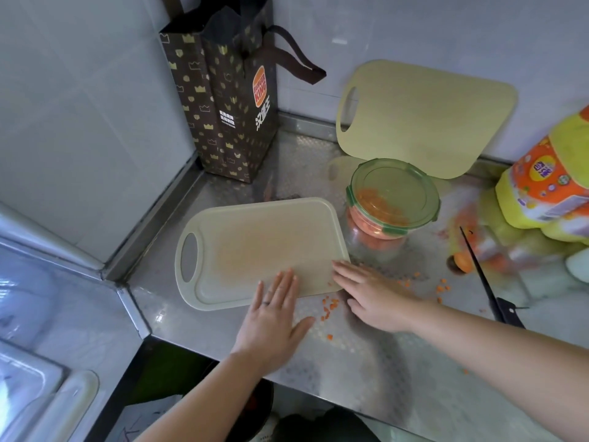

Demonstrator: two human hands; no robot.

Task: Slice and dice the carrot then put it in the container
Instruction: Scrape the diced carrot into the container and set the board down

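A beige cutting board (255,244) lies on the steel counter, bare of carrot. My left hand (274,317) rests flat with straight fingers on the board's near edge. My right hand (376,298) lies flat on the counter, fingertips touching the board's right corner. A round glass container (379,240) with a green lid (395,189) stands just right of the board, diced carrot visible inside. Small carrot dice (330,306) lie scattered on the counter between and beyond my hands. A carrot end piece (462,261) sits farther right.
A black-handled knife (484,279) lies on the counter at the right. A second cutting board (424,116) leans against the back wall. A dark paper bag (229,100) stands in the corner. A yellow and orange package (541,193) fills the right edge.
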